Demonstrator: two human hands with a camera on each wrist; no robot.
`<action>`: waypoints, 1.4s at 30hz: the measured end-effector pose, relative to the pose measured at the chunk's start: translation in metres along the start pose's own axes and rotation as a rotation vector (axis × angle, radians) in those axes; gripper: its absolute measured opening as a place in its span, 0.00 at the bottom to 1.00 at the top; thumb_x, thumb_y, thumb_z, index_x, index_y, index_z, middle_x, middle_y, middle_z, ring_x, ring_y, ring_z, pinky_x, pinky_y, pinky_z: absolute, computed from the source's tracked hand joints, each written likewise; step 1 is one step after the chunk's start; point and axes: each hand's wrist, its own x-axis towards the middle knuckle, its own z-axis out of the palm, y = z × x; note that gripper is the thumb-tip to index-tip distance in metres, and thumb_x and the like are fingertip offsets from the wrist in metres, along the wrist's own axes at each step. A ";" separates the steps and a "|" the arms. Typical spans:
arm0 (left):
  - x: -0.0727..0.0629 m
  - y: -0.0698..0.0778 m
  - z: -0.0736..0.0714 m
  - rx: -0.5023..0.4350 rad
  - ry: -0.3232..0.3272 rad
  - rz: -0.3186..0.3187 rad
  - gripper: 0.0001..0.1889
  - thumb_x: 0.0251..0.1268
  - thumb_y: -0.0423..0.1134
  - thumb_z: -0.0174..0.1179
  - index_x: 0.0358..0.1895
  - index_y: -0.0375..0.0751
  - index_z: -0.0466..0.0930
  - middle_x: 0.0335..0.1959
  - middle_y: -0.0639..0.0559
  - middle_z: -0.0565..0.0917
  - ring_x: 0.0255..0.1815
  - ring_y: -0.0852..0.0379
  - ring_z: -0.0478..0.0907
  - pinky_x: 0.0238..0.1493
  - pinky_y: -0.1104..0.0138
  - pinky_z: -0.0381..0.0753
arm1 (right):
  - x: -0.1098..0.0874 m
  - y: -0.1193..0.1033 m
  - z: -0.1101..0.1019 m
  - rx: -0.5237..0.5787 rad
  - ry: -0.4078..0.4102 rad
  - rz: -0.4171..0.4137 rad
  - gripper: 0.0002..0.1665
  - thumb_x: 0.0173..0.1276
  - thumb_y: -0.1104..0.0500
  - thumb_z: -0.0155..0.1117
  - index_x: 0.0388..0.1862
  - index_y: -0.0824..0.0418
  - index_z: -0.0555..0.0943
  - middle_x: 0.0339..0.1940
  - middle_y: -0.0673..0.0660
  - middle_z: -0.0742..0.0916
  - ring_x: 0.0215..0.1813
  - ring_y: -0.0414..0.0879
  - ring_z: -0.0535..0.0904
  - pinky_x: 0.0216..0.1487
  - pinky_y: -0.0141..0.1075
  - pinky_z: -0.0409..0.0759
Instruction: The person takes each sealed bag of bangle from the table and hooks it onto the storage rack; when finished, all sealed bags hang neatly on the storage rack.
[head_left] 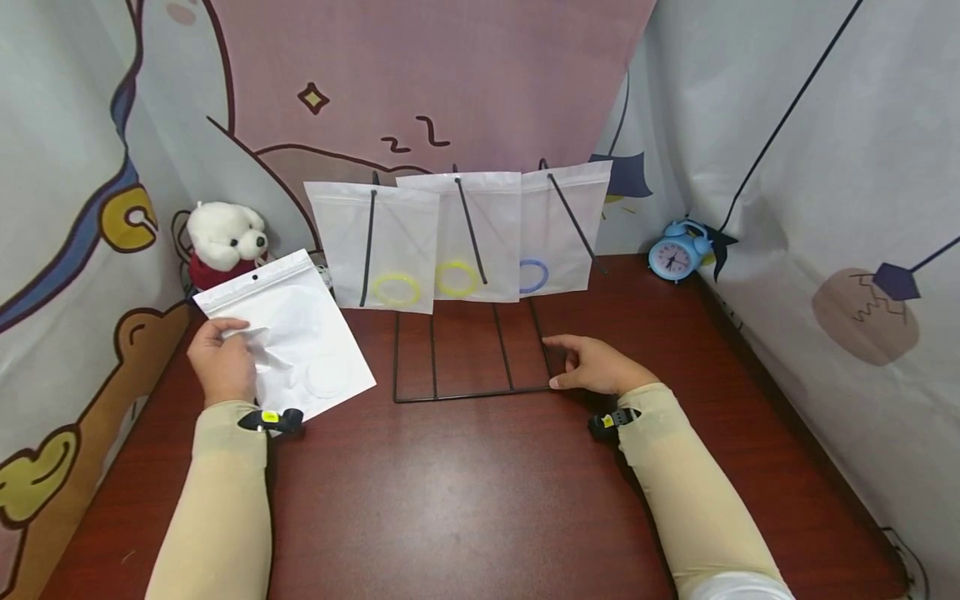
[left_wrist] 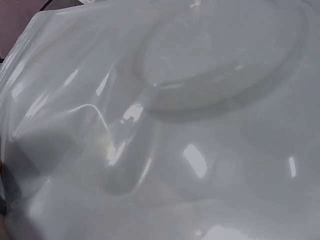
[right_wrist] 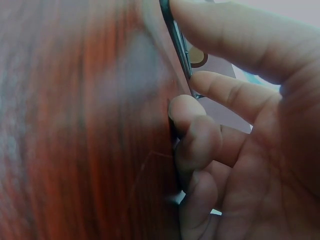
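Observation:
My left hand (head_left: 225, 362) grips the left edge of a white zip bag (head_left: 300, 321), tilted above the table's left side. A pale ring (head_left: 325, 377) shows faintly through this bag; in the left wrist view its wide outline (left_wrist: 195, 100) sits under wrinkled, shiny plastic. At the front right corner of a black wire display rack (head_left: 465, 395), my right hand (head_left: 600, 364) holds the side bar with thumb and index finger. The right wrist view shows both fingertips at the black wire (right_wrist: 181, 52), the other fingers curled near the tabletop.
Three bags hang on the rack's prongs: a left bag (head_left: 341, 250) and a middle bag (head_left: 491, 217) with yellow rings, and a right bag (head_left: 573, 267) with a blue one. A white plush bear (head_left: 225, 233) sits back left; a blue alarm clock (head_left: 672, 257) stands back right.

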 end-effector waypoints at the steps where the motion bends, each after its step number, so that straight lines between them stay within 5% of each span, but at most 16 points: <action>1: 0.000 0.001 0.000 -0.007 -0.004 -0.004 0.20 0.55 0.15 0.40 0.30 0.30 0.85 0.27 0.57 0.78 0.32 0.60 0.66 0.27 0.72 0.59 | 0.000 0.000 0.000 -0.001 -0.001 0.000 0.46 0.66 0.54 0.79 0.81 0.52 0.69 0.30 0.54 0.82 0.33 0.47 0.76 0.34 0.39 0.75; 8: -0.001 0.006 0.001 -0.082 -0.042 -0.031 0.20 0.58 0.16 0.41 0.29 0.33 0.85 0.31 0.53 0.78 0.37 0.58 0.69 0.26 0.72 0.60 | 0.000 -0.001 0.000 -0.001 -0.002 -0.007 0.47 0.66 0.54 0.79 0.81 0.53 0.69 0.29 0.54 0.81 0.32 0.47 0.75 0.34 0.39 0.75; 12: -0.001 0.006 0.001 -0.184 -0.070 -0.046 0.19 0.59 0.15 0.40 0.29 0.29 0.84 0.29 0.51 0.76 0.31 0.59 0.70 0.21 0.74 0.66 | 0.000 -0.001 0.000 0.001 -0.002 -0.004 0.47 0.66 0.54 0.79 0.81 0.53 0.69 0.29 0.54 0.81 0.32 0.47 0.75 0.34 0.39 0.75; 16: -0.001 0.008 0.004 -0.234 -0.106 -0.022 0.18 0.54 0.14 0.42 0.28 0.26 0.84 0.24 0.51 0.75 0.24 0.58 0.68 0.19 0.73 0.66 | -0.001 -0.001 0.000 0.006 0.001 -0.003 0.47 0.66 0.54 0.79 0.81 0.52 0.69 0.29 0.54 0.81 0.32 0.47 0.75 0.34 0.39 0.75; 23: -0.008 0.022 0.011 -0.228 -0.170 0.045 0.17 0.51 0.12 0.45 0.25 0.26 0.85 0.23 0.52 0.80 0.27 0.56 0.67 0.24 0.70 0.63 | -0.002 -0.001 -0.001 0.011 0.001 -0.007 0.47 0.66 0.54 0.79 0.81 0.52 0.69 0.29 0.54 0.82 0.33 0.48 0.75 0.34 0.40 0.75; 33: -0.027 0.047 0.020 -0.198 -0.382 0.068 0.19 0.54 0.12 0.42 0.26 0.25 0.85 0.26 0.51 0.82 0.36 0.53 0.71 0.31 0.69 0.67 | -0.002 0.000 0.000 0.013 0.000 -0.018 0.47 0.66 0.54 0.79 0.81 0.53 0.69 0.30 0.54 0.81 0.33 0.48 0.75 0.35 0.40 0.75; 42: -0.040 0.068 0.024 -0.222 -0.601 0.113 0.20 0.54 0.10 0.42 0.25 0.28 0.84 0.24 0.51 0.83 0.26 0.56 0.69 0.21 0.66 0.60 | -0.002 0.000 0.000 0.006 0.001 -0.018 0.46 0.66 0.54 0.79 0.81 0.53 0.69 0.30 0.54 0.81 0.33 0.48 0.76 0.35 0.40 0.75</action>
